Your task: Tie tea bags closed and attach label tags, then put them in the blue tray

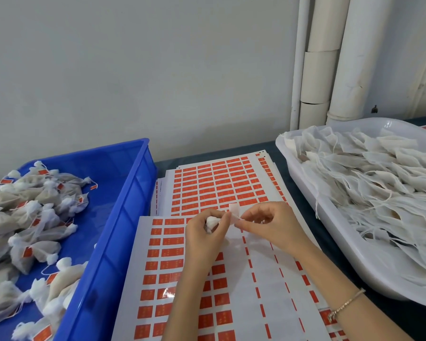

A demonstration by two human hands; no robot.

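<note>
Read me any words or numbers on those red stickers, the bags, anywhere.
No text is readable.
Red labels on the sheets: faint pale marks, too blurred.
Red tags on bags in the blue tray: too small.
Label pinched by the right hand, beside the tea bag in the left hand: blank pale side only.

A thin bracelet point(346, 303) of small pale-gold beads, a metallic cluster at one end, circled the wrist behind the right hand point(271, 225); both forearms were uncovered.
</note>
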